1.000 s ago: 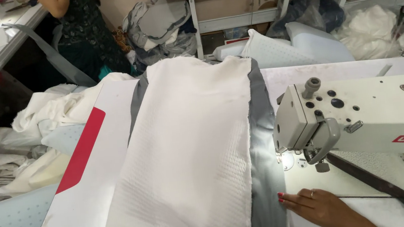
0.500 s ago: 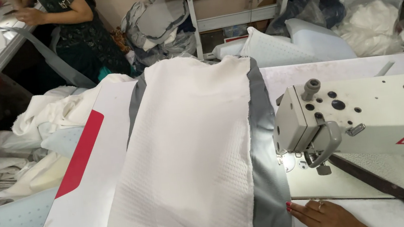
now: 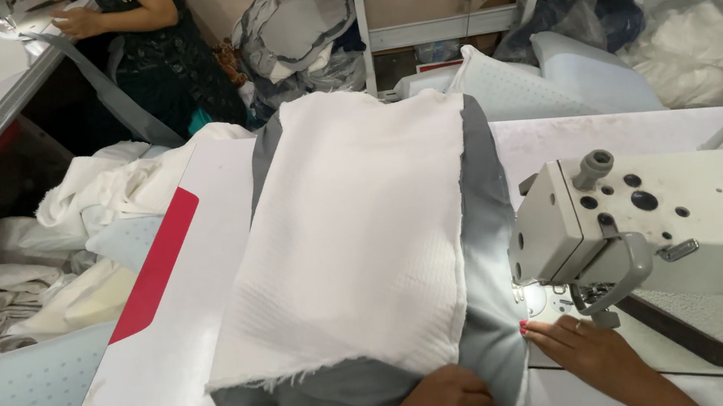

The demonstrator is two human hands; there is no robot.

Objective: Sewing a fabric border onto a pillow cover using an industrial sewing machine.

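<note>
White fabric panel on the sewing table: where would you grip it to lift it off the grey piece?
Probably by the frayed near edge of the white fabric panel, coming from its left side. That edge lies loose over the grey fabric, and the left is bare table. The right is crowded by the sewing machine, the right hand and the left hand.

both hands (image 3: 440, 401) (image 3: 578, 346) press grey fabric (image 3: 490, 306) beside the sewing machine (image 3: 659, 225).

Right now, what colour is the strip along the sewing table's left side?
Red stripe, clearest in the head view.
</note>
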